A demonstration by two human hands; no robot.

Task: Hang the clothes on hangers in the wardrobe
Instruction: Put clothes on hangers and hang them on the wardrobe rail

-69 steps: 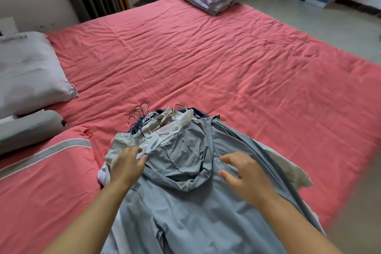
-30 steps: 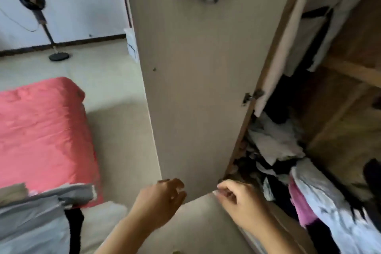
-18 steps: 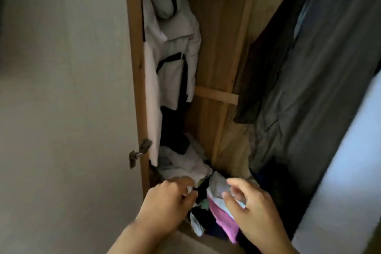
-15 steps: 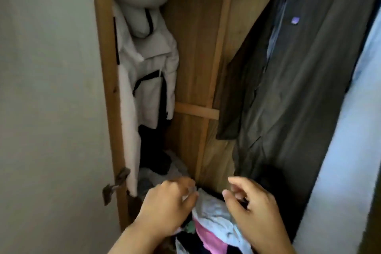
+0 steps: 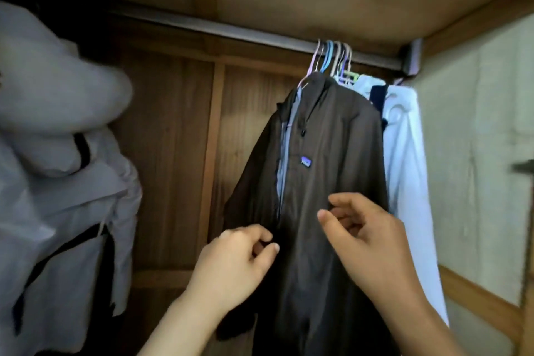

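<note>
Nearest the camera, both forearms rise from the bottom edge, which cuts them off. The left hand (image 5: 234,263) has its fingers (image 5: 261,237) loosely curled with thumb and forefinger close together; whether they pinch a bit of cloth is hard to tell. The right hand (image 5: 372,243) has its fingers curled inward and seems to hold nothing, though the palm side is shadowed. Both hands sit in front of the lower part of a dark jacket (image 5: 323,170), which hangs on the wardrobe rail (image 5: 219,27); its hem runs out of view below. A small blue label shows on its chest and a pale blue lining along its opening. Its own hanger is mostly hidden under the collar; a cluster of pastel hangers (image 5: 332,61) hooks over the rail above it. Just right of it hangs a pale blue garment (image 5: 407,170), with a dark one between them barely visible. At the left edge a blurred white garment (image 5: 60,153) with black trim hangs, partly cut off. Behind is the wardrobe's wooden back panel (image 5: 170,136), overhead its wooden ceiling, and at the right a pale side wall (image 5: 474,130).
</note>
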